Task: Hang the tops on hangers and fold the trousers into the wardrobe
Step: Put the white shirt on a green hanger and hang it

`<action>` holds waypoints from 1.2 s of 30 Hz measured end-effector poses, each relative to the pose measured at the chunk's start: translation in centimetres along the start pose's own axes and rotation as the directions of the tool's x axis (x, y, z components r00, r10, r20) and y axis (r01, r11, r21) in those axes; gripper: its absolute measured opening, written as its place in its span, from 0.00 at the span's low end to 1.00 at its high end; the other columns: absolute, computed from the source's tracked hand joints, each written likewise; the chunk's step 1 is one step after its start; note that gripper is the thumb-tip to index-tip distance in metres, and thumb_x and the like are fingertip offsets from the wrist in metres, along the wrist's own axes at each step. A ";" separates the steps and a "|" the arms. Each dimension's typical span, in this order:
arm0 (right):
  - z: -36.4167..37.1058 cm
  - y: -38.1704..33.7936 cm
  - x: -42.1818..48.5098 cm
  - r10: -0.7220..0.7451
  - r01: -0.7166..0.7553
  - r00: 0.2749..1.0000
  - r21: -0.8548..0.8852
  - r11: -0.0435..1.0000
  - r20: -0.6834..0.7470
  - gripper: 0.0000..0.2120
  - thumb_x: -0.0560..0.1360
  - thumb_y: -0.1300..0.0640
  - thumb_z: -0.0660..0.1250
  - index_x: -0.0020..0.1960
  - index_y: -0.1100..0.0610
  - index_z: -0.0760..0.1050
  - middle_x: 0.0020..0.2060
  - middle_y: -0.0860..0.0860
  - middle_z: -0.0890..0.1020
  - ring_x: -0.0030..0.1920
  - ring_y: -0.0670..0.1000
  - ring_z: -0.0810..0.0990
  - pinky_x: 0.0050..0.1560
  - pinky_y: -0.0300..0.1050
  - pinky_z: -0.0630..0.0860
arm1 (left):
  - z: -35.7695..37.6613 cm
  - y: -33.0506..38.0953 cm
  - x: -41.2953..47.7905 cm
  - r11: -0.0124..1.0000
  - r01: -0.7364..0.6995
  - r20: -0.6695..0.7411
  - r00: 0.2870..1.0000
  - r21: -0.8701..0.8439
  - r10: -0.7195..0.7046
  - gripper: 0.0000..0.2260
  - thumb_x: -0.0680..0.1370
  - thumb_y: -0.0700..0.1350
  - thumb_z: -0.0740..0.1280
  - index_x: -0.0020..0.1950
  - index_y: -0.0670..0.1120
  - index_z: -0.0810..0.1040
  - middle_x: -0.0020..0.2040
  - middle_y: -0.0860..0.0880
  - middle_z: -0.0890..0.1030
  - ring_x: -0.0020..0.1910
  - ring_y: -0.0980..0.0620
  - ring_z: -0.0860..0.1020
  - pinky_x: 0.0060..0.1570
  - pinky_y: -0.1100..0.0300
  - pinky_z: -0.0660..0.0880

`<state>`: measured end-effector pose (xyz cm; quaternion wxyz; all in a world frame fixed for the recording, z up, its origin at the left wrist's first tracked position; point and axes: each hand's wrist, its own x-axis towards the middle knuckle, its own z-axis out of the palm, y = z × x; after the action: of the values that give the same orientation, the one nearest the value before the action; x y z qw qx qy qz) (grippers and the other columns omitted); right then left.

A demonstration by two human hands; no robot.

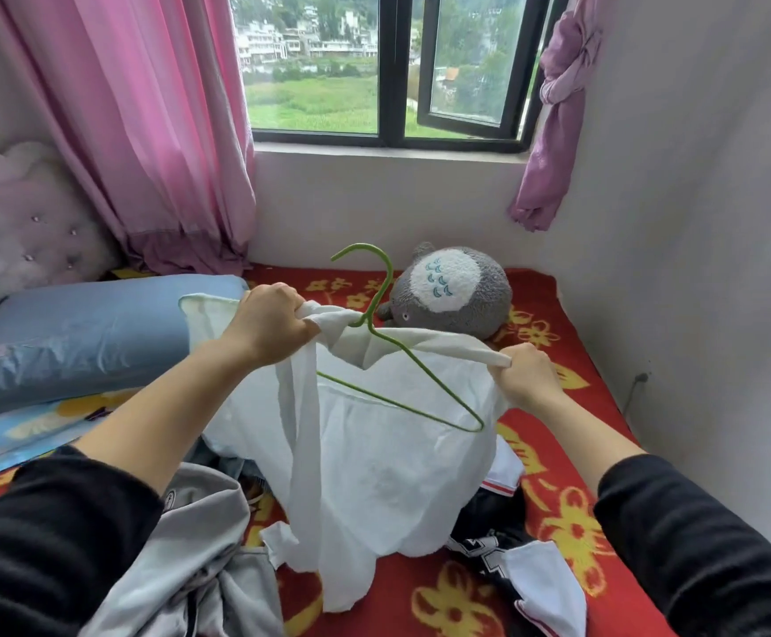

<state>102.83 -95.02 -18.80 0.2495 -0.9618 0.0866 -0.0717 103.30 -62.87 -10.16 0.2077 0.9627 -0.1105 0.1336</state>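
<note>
I hold a white top [374, 462] up over the bed. My left hand [269, 321] grips a bunch of its fabric at the neck or shoulder on the left. My right hand [527, 374] pinches the top's right edge. A green wire hanger [413, 367] sits partly inside the top, its hook sticking up above the cloth and its right arm lying on the front of the fabric. A grey garment [200, 558] lies crumpled at the lower left. Black and white clothes [507, 535] lie under the white top on the right.
The bed has a red blanket with yellow flowers [553, 526]. A grey plush toy [452, 291] lies by the wall under the window. A blue pillow [85, 333] is at the left, by a padded headboard [16, 223]. Pink curtains [145, 121] hang left of the window.
</note>
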 end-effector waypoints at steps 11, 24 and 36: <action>0.2 -1.8 0.4 0.197 -0.178 0.980 0.398 0.900 -0.007 0.19 0.68 0.49 0.76 0.27 0.55 0.71 0.24 0.47 0.71 0.27 0.47 0.68 0.28 0.44 0.60 | 3.0 -0.5 0.0 0.976 0.131 -0.026 0.991 0.173 -0.128 0.13 0.76 0.45 0.65 0.32 0.45 0.70 0.40 0.42 0.76 0.45 0.38 0.74 0.48 0.51 0.65; -5.0 -13.5 -2.8 -0.536 -0.204 0.722 0.876 0.438 0.437 0.13 0.71 0.56 0.65 0.52 0.47 0.83 0.47 0.48 0.83 0.45 0.48 0.81 0.46 0.42 0.77 | -0.9 0.2 -1.3 0.937 0.350 -0.151 0.926 -0.002 -0.346 0.15 0.73 0.52 0.61 0.37 0.40 0.75 0.40 0.39 0.78 0.46 0.36 0.75 0.43 0.53 0.65; -10.0 -18.2 -3.9 -0.708 0.762 0.618 0.039 0.646 -0.342 0.11 0.79 0.51 0.59 0.50 0.56 0.77 0.49 0.52 0.82 0.53 0.54 0.77 0.49 0.42 0.54 | -14.6 6.3 -10.6 0.760 0.265 -0.172 0.881 -0.594 -0.441 0.14 0.65 0.60 0.66 0.37 0.52 0.84 0.36 0.56 0.80 0.39 0.56 0.76 0.47 0.57 0.70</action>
<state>99.62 -83.27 -1.58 0.2680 -0.8630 -0.2867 -0.3181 88.55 -60.52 1.80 0.5130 0.8317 0.0743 0.1990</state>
